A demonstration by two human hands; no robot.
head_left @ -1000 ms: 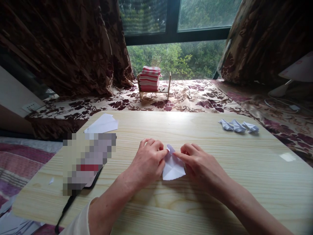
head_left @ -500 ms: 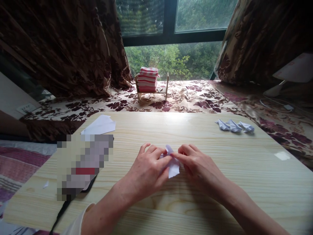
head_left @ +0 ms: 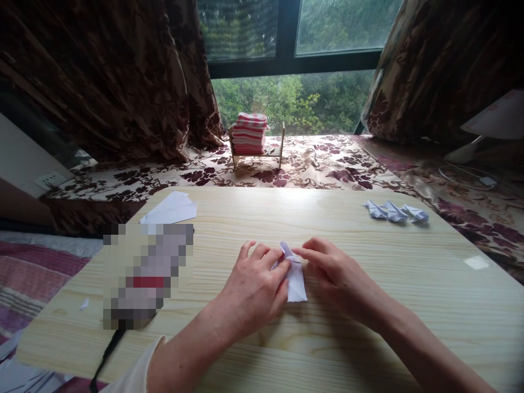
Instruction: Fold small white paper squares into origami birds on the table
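Note:
A small piece of folded white paper [head_left: 297, 285] lies on the wooden table near its middle, with creases and a narrow part sticking up at the top. My left hand [head_left: 257, 277] pins it down, thumb and fingers over its left side, hiding that part. Just right of the paper is my right hand [head_left: 336, 268], its index finger stretched toward the upper fold and the other fingers loosely bent. That fingertip is close beside the paper; contact is hard to make out.
Several folded white paper pieces [head_left: 396, 212] sit in a row at the back right. White paper sheets [head_left: 170, 208] lie at the back left, beside a pixelated object [head_left: 151, 273] with a black strap [head_left: 107, 349]. Pink-striped folded cloths [head_left: 249, 134] stand on a small rack by the window.
My right fingers have drawn back slightly from the paper's upper fold. The paper's lower part now shows more and lies flatter. My left hand keeps its hold.

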